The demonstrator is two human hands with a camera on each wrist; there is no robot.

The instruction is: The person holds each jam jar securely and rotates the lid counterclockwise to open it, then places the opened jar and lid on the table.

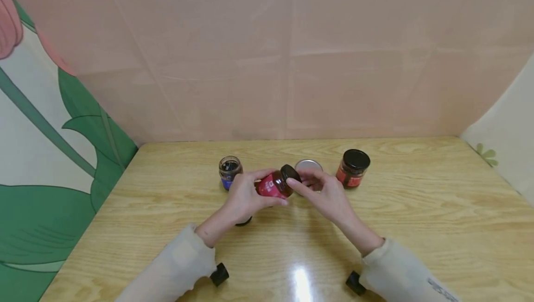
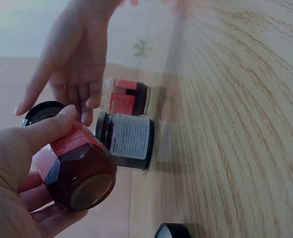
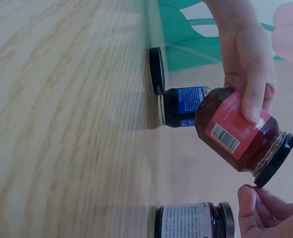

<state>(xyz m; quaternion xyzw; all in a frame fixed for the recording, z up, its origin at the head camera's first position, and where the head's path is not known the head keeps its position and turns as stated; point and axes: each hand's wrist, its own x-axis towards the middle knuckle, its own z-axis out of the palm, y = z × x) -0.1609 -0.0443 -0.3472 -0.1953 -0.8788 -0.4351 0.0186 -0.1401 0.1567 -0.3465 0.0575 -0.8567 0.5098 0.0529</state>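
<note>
A dark, faceted glass jar with a red label [image 1: 272, 187] is held tilted above the table, its black lid [image 1: 290, 176] towards the right. My left hand [image 1: 247, 195] grips the jar's body, thumb on one side and fingers on the other. At the lid is my right hand [image 1: 329, 195]; in the right wrist view its thumb and fingertips [image 3: 251, 198] meet opposite edges of the lid [image 3: 275, 159]. The lid is on the jar. Part of the jar is hidden by the left hand.
An open jar with a blue label [image 1: 230, 172] stands behind the left hand. Near the left wrist, a loose black lid [image 3: 157, 71] lies on the wooden table [image 1: 417, 209]. A white-labelled jar [image 2: 130, 139] stands behind the right hand, and a red-labelled, black-lidded jar [image 1: 353, 168] farther right.
</note>
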